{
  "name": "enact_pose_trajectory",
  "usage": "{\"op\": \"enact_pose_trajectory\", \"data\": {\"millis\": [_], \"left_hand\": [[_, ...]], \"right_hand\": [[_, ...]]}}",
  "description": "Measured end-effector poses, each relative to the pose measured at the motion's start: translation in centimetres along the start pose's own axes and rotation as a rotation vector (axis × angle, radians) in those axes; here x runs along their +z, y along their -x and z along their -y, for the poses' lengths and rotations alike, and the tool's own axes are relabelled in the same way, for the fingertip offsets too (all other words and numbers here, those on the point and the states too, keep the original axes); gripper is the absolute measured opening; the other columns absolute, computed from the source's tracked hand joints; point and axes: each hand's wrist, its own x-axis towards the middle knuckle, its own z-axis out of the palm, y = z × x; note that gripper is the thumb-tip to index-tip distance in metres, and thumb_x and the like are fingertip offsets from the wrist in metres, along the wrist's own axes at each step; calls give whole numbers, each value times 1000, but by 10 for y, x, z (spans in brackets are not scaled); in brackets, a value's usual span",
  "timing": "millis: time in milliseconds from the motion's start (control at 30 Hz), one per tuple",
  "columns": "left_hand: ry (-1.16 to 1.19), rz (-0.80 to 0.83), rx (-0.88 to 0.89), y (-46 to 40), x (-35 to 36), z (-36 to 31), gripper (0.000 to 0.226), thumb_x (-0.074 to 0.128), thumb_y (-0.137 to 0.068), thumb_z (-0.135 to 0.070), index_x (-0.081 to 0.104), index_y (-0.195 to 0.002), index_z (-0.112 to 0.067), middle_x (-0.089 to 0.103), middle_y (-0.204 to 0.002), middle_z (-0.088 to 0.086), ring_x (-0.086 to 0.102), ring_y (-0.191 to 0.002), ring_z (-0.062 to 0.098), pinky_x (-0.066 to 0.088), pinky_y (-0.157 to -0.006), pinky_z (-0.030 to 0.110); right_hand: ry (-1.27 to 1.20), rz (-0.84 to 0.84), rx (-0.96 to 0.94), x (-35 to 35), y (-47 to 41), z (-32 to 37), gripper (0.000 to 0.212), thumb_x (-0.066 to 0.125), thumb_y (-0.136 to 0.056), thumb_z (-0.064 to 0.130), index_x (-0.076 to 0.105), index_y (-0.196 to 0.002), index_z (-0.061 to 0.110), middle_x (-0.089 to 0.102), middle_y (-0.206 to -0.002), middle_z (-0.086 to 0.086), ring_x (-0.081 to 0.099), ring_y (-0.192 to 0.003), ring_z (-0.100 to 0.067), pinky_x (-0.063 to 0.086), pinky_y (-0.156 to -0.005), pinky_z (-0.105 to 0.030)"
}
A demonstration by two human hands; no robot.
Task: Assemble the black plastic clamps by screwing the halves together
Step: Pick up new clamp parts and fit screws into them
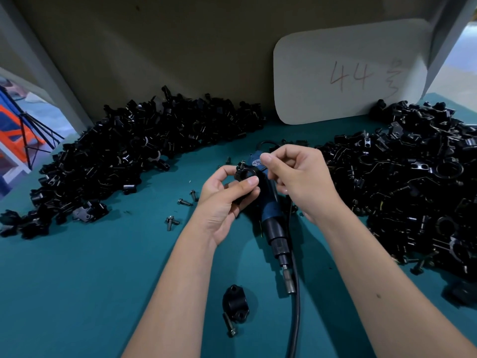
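The left hand (pixel 225 200) holds a black clamp (pixel 246 174) up above the green table (pixel 90 280). Its fingers and thumb curl round the clamp and pinch it. The clamp has a round hole in the middle, and a small screw (pixel 241 164) sticks out at its top left corner.

The right hand (pixel 296 179) is just beside the clamp, on its right. The thumb and first finger are pressed together at the tips. I cannot tell if there is something small between them.

Under the hands lies a blue electric screwdriver (pixel 271 215) on the table. Its metal tip (pixel 289 282) points toward the person, and a black cord (pixel 295 306) runs beside it.

Near the bottom lies one black clamp half (pixel 236 303) with two holes. A bolt (pixel 229 324) lies touching it. A few loose screws (pixel 172 221) lie on the table left of the left hand.

A big pile of black clamp parts (pixel 124 151) is on the left. Another big pile (pixel 413 189) is on the right. A white board (pixel 348 73) with "44" written on it leans on the back wall.
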Motion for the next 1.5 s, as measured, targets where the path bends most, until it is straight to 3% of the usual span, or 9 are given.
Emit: {"op": "enact_pose_trajectory", "data": {"millis": [233,400,600,800,933,1067,1233,1367,1500], "left_hand": [[-47,67,-17,4,5,0,24,84,-66,-5,77,-74,-27,72,-77,5,70,-69,13,60,-71,22],[31,69,-44,2,7,1,32,81,-71,-3,67,-99,-13,70,-86,7,68,-74,14,60,-71,22],[215,62,-70,2,7,0,38,74,-76,-4,60,-112,-7,67,-97,10,66,-73,11,58,-63,15],[213,96,-73,3,7,3,38,76,-78,-4,62,-114,-7,71,-95,7,69,-75,11,58,-65,15],[277,108,-69,2,5,1,35,80,-74,-6,65,-106,-7,72,-95,10,69,-71,10,58,-63,15],[237,119,-67,4,7,2,38,76,-78,-3,62,-113,-7,70,-96,8,69,-75,11,58,-65,15],[242,149,-62,4,9,1,38,77,-77,-4,63,-112,-8,74,-94,8,71,-75,12,58,-66,15],[197,149,-42,4,8,1,55,83,-69,-8,60,-119,-6,71,-98,6,73,-84,14,58,-67,16],[268,153,-61,4,9,2,46,80,-72,-6,61,-114,-7,75,-97,12,74,-79,16,58,-65,15]], "right_hand": [[-41,69,96,-7,0,1,31,75,-95,19,69,-65,12,54,-54,-4,35,-46,-12,27,-41,-21],[-8,-41,35,0,1,-3,17,83,-88,25,75,-76,16,56,-57,3,39,-45,-7,30,-40,-19],[-349,228,161,-2,2,3,29,57,-106,19,82,-95,9,57,-74,-1,41,-64,-8,41,-54,-19],[-315,111,100,7,4,1,17,79,-86,14,65,-78,9,62,-67,2,44,-56,-10,40,-48,-17],[-396,196,97,6,5,3,17,70,-92,19,77,-102,8,55,-69,3,41,-60,-9,41,-53,-18],[-311,81,70,10,7,4,14,76,-90,7,67,-79,10,65,-71,1,53,-59,-8,39,-47,-17],[-301,131,75,12,10,5,20,65,-100,16,79,-85,20,71,-78,7,57,-59,-1,40,-50,-14],[-261,55,56,17,9,5,22,82,-83,24,68,-66,22,67,-71,4,59,-61,-6,44,-51,-18],[-402,182,80,10,8,5,18,73,-91,31,77,-90,14,69,-83,-1,55,-66,-7,46,-56,-18]]}}
